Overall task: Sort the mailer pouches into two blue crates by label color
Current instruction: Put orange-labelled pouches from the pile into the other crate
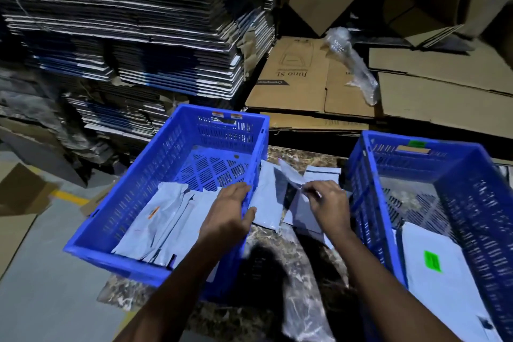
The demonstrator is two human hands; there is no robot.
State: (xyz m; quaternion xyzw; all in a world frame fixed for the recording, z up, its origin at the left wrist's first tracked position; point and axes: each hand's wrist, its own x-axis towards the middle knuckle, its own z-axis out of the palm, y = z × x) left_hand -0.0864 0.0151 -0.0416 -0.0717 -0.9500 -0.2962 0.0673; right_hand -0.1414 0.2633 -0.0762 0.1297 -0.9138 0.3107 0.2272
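Fingers of the right hand [329,207] pinch a grey pouch [288,178] over the pile of pouches [268,208] lying between the two crates. Left hand [230,214] rests on the left blue crate's [116,219] rim, fingers straight. More pouches lie inside it. One with a green label [432,261] lies in the right blue crate [472,203]

Dim, bluish light is falling across the scene, leaving the upper corners sinking into near darkness. A heavy black shadow is pooling on the mottled brown marble worktop [299,280] between the forearms. The tall stack of flattened cardboard sheets [133,25] is bowing at the left edge from wide-angle distortion. Fine detail is smearing softly, especially toward the frame borders.
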